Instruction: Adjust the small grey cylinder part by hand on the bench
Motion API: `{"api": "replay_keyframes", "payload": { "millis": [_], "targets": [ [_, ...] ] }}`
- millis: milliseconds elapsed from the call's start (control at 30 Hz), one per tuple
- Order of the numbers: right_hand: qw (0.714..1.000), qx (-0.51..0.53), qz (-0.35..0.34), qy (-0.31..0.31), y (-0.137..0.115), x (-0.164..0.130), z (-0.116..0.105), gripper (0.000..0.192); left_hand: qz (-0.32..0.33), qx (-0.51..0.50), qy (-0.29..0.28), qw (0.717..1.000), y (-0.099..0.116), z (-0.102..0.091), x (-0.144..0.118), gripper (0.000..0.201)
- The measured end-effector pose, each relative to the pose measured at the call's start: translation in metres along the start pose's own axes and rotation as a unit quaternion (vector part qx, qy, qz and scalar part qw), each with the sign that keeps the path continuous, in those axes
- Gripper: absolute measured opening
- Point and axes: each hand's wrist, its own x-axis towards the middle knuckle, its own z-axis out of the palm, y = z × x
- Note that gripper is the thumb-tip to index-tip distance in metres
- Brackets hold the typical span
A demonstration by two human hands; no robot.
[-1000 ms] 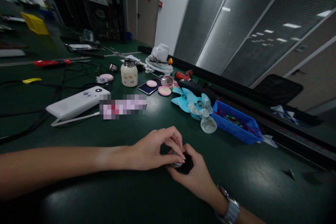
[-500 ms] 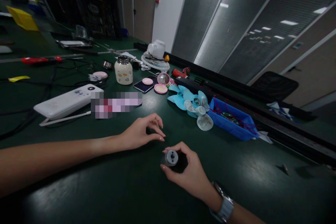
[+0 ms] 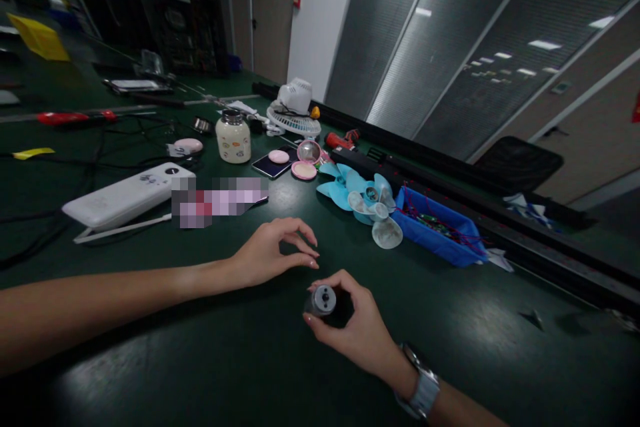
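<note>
My right hand (image 3: 355, 327), with a watch on its wrist, grips a small cylindrical motor (image 3: 324, 300) between thumb and fingers. The motor's round grey end, with a dark centre and small holes, faces up toward me; its lower side is in shadow. Just to the left and farther off, my left hand (image 3: 275, 252) hovers over the dark green table (image 3: 210, 360). Its fingers are curved and apart, with nothing between them. A small gap separates its fingertips from the motor.
Light-blue fan blades (image 3: 360, 190) lie beside a blue bin (image 3: 440, 233) of wires and boards. Farther back are a cream jar (image 3: 233, 139), a phone (image 3: 267, 165), pink round pads (image 3: 304, 170) and a white fan (image 3: 296, 103). A white power bank (image 3: 125, 197) lies left; a small pointed piece (image 3: 534, 318) right.
My left hand has shifted slightly right, closer to the motor. My right hand still grips the motor, which leans slightly differently. The whole view has moved a little.
</note>
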Motion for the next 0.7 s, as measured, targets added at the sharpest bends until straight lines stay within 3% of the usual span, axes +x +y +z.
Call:
{"api": "replay_keyframes", "payload": {
  "millis": [67, 167, 333, 700],
  "targets": [
    [1.0, -0.004, -0.003, 0.001, 0.0, 0.0, 0.0, 0.029, 0.017, -0.035, 0.018, 0.999, 0.014, 0.006, -0.001, 0.027],
    [1.0, -0.017, -0.01, 0.014, -0.001, 0.0, 0.0, 0.027, 0.013, -0.107, -0.029, 0.994, 0.028, 0.014, -0.004, 0.029],
    [0.999, -0.021, -0.019, 0.016, -0.003, 0.0, -0.001, 0.025, -0.034, -0.184, -0.06, 0.981, 0.03, 0.021, -0.01, 0.029],
    [1.0, -0.019, 0.001, 0.005, 0.002, -0.001, 0.001, 0.029, -0.03, -0.186, -0.092, 0.978, 0.034, 0.024, -0.013, 0.029]
  ]
}}
